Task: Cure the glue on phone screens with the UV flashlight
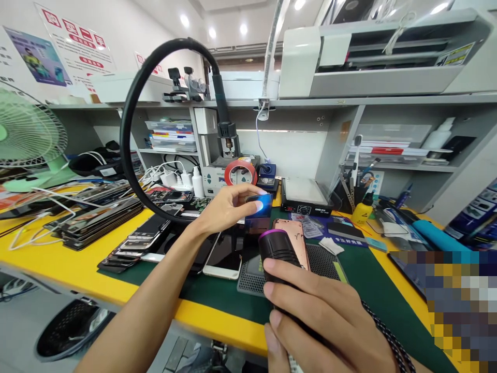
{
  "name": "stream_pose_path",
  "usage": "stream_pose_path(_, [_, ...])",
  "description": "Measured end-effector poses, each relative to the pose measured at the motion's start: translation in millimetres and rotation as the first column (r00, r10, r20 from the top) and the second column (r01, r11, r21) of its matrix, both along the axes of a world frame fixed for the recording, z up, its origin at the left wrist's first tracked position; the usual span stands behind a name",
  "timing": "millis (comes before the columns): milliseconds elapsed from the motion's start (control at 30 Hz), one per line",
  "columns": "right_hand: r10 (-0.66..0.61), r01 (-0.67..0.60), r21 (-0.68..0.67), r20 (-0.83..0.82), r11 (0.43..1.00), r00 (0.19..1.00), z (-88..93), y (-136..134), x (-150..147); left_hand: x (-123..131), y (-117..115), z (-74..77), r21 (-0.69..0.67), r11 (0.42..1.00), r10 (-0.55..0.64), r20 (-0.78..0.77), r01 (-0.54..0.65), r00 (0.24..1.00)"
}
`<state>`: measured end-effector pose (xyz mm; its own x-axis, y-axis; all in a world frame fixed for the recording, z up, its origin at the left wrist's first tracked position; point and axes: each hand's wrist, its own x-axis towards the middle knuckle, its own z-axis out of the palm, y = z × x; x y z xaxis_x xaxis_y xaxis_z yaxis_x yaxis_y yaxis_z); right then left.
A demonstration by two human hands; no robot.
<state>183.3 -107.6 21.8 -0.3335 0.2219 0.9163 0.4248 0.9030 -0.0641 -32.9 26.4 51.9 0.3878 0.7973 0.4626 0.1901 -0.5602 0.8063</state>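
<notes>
My left hand (224, 210) reaches out over the desk and pinches a dark, glossy phone-sized panel (265, 206) by its edge. Bright blue-violet light falls on the panel near my thumb. In the foreground my right hand (322, 311) is wrapped round a black flashlight (280, 249) with a purple ring at its head, pointing forward towards the panel. Beneath them, a rose-gold phone back housing (305, 243) lies on a grey perforated mat (252, 282). A white phone (225, 259) rests to the left of that mat. My right palm hides the flashlight's rear part.
A black flexible hose (126, 119) loops up over the left side. Stacked phone screens (97, 225) and a green fan (27, 134) stand at left. Behind are a red tape roll (240, 172) and a flat black-fronted device (305, 197). A yellow bottle (363, 210) stands right.
</notes>
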Motion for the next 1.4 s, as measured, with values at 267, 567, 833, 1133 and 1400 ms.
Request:
stream_pose_path(267, [0.022, -0.022, -0.002, 0.035, 1.000, 0.999, 1.4, -1.0, 0.3, 0.3, 6.9, -1.8, -0.010, 0.975, 0.224, -0.003, -0.224, 0.975])
stream_pose_path(567, [-0.005, 0.006, -0.013, 0.040, 1.000, 0.999, -5.5, -2.2, 2.1, -4.1, 9.7, 2.4, 0.050, 0.960, 0.255, 0.245, -0.275, 0.935])
stream_pose_path(833, [0.008, -0.002, -0.032, 0.173, 0.999, 0.985, -4.7, -0.1, 1.3, 1.7, 6.1, 5.0, 0.133, 0.938, 0.255, 0.355, -0.319, 0.899])
stream_pose_path(1133, [0.067, -0.062, -0.031, 0.197, 0.998, 0.978, -5.5, -0.4, -5.3, 2.8, 7.4, 2.3, 0.099, 0.950, 0.241, 0.364, -0.294, 0.900])
stream_pose_path(1400, [0.050, -0.051, -0.001, 0.136, 0.999, 0.989, -8.4, 1.9, -7.5, 7.0, 3.7, 2.8, 0.050, 0.957, 0.252, 0.349, -0.287, 0.903])
